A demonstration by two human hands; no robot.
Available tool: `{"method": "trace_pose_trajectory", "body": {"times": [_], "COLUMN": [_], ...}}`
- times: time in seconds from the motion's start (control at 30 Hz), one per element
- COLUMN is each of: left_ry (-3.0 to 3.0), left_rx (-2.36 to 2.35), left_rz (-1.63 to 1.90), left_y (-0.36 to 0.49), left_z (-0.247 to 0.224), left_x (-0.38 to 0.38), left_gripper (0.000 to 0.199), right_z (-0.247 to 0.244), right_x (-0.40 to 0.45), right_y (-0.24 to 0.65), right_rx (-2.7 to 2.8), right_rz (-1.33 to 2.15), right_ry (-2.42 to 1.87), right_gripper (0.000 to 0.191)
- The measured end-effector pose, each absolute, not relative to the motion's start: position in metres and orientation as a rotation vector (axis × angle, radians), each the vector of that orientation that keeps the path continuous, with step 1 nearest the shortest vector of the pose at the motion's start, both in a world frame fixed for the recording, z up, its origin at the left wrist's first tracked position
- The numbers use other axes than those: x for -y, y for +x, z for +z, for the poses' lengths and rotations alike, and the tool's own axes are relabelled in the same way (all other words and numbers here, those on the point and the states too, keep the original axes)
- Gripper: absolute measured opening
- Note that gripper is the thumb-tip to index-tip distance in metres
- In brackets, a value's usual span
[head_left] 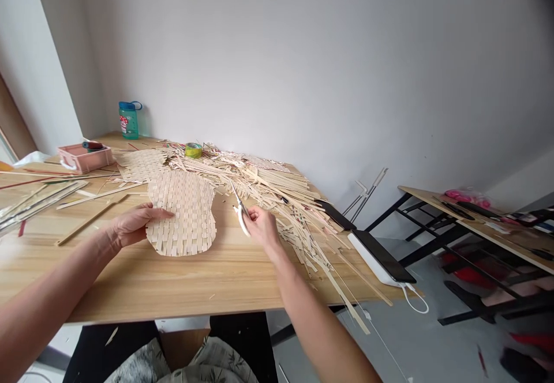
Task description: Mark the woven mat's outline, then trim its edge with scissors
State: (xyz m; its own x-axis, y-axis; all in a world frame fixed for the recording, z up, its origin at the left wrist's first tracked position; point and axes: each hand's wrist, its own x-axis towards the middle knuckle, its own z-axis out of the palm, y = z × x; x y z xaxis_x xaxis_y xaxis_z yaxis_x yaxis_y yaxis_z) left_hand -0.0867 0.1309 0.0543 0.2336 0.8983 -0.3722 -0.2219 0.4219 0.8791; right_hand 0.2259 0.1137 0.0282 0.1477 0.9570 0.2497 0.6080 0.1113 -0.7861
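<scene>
At our woven bamboo mat (182, 216)
Our left hand (134, 225) rests open on it; our right hand (262, 227) grasps white-handled scissors (239, 210) near loose bamboo strips (268, 198) on the table (173, 285).

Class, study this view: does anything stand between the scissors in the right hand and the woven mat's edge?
Nothing visible does: the scissors in the right hand are apart from the woven mat, beside its nearest edge.

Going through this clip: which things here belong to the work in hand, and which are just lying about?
In use: left hand flat on the woven strip mat; right hand holding white-handled scissors; loose strips beside them.

Lying about: green water bottle; pink box; side table.
</scene>
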Motion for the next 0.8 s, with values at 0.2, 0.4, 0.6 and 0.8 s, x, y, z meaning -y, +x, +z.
{"method": "trace_pose_trajectory", "body": {"times": [0.2, 0.4, 0.6, 0.8], "left_ry": [0.795, 0.812, 0.853, 1.150], "left_rx": [-1.096, -1.132, -1.152, -1.190], "left_rz": [0.797, 0.763, 0.779, 0.615], "left_y": [-0.069, -0.065, -0.067, -0.081], "left_z": [0.050, 0.048, 0.048, 0.054], "left_x": [-0.121, -0.120, -0.102, -0.075], "left_gripper": [0.038, 0.028, 0.023, 0.032], "right_z": [0.052, 0.045, 0.040, 0.042], "right_x": [-0.132, -0.140, -0.135, -0.131], "right_y": [0.257, 0.266, 0.272, 0.284], "right_rx": [1.806, 1.949, 1.985, 2.010], "right_rz": [0.134, -0.050, -0.096, -0.031], "right_ry": [-1.923, -2.187, -2.237, -2.240], "right_gripper": [0.024, 0.025, 0.031, 0.029]}}
